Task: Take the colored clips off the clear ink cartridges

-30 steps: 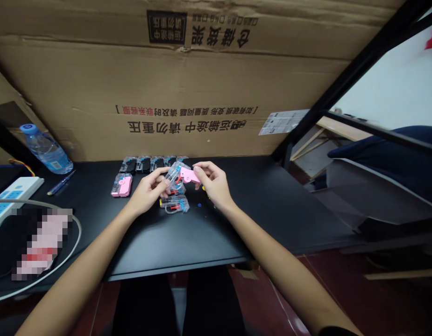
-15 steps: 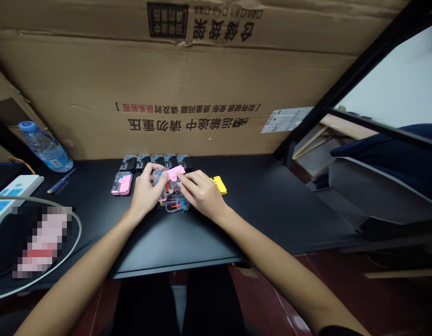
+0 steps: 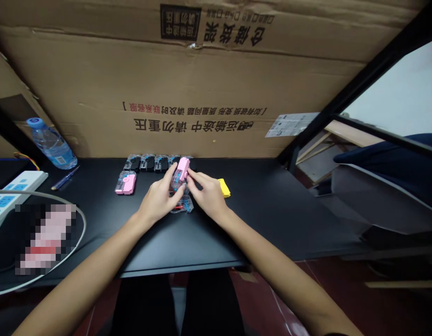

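Note:
Between my two hands is a pink-and-clear plastic device, tilted upright, with blue parts inside its clear half. My left hand is closed round its left side, thumb along the near edge. My right hand pinches its right side with thumb and fingers. Just below, on the table, lies a clear plastic piece with blue and red parts, partly covered by my hands. A yellow piece shows beyond my right hand, partly hidden. Another pink-and-clear device lies flat left of my left hand.
Several black-and-clear devices stand in a row against the cardboard. At left are a water bottle, a blue pen, a white power strip and a looping cable. A black metal frame borders the right.
The pink-and-clear device has been turned from lying fairly flat to tilted upright. My right fingers have shifted to its side, and the view has moved slightly left.

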A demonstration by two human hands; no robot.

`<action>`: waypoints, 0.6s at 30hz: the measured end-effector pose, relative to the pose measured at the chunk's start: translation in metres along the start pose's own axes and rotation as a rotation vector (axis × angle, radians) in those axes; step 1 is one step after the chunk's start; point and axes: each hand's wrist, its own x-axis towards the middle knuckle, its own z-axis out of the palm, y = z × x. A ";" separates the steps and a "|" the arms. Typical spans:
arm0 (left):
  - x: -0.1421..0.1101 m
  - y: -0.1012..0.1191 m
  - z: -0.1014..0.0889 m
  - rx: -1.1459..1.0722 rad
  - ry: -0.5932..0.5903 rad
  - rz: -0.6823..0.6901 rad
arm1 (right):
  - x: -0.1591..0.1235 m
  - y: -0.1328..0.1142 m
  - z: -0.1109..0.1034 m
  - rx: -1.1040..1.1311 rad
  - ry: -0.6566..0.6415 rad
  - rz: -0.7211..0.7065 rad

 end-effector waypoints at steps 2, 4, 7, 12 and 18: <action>0.000 -0.004 0.000 0.082 0.021 0.069 | 0.002 -0.002 -0.001 0.097 0.021 0.130; 0.000 -0.006 0.001 0.131 0.026 0.139 | 0.004 -0.006 -0.002 0.211 -0.008 0.242; 0.000 -0.007 0.000 0.195 0.031 0.215 | 0.007 -0.010 -0.003 0.427 -0.093 0.363; 0.001 -0.005 -0.002 0.254 0.035 0.287 | 0.007 -0.008 0.001 0.742 -0.179 0.473; 0.004 -0.006 -0.003 0.275 -0.041 0.319 | 0.002 0.001 0.012 0.967 -0.185 0.538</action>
